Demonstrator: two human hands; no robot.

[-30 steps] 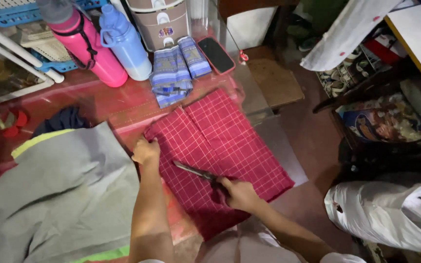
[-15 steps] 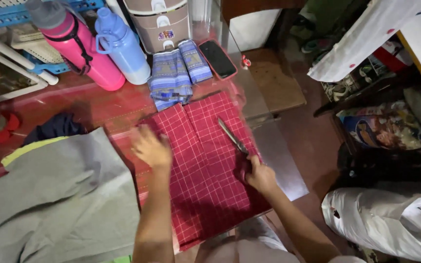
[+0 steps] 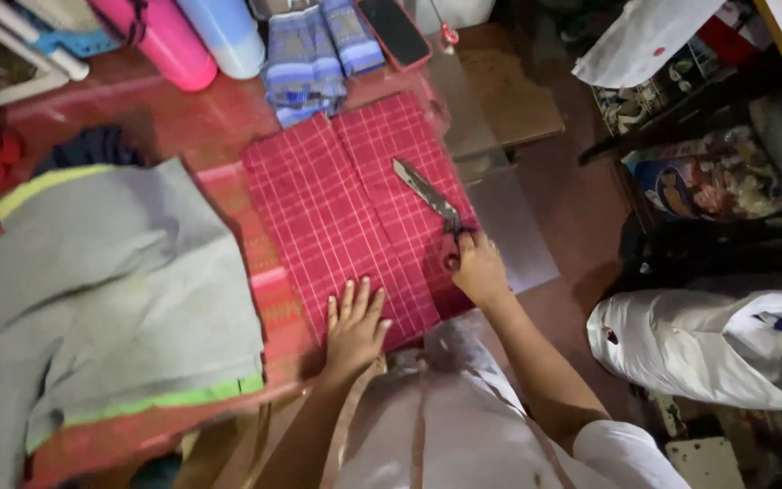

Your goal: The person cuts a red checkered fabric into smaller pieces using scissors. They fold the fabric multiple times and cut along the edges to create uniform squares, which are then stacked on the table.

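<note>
I have only one view: the head camera, looking steeply down from above the red checked cloth (image 3: pixel 355 217) on the table (image 3: pixel 228 109). It sits close, probably at arm's length. The floor lies right of the cloth.

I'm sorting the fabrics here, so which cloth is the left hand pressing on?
The red checked cloth: the left hand lies flat on its near edge. The grey cloth lies apart to the left, the blue folded cloth beyond.
</note>
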